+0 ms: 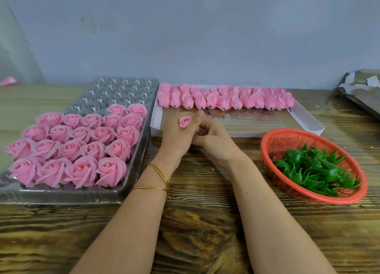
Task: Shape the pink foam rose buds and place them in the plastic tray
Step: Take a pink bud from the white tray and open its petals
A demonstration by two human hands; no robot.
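Clear pocketed plastic tray (123, 88) mostly filled with opened pink foam roses (78, 146); rear pockets empty. White shallow card box (308, 128) held row of unshaped pink buds (226, 99): much left, I judged. Left hand (178, 136) pinched small rolled pink bud (185, 121) over box's near edge; right hand (213, 138) curled beside it, grip unclear.

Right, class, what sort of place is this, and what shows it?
Probably an artificial-flower workshop: clear plastic tray of shaped pink foam roses, white box of closed pink buds, red mesh basket of green plastic calyxes.
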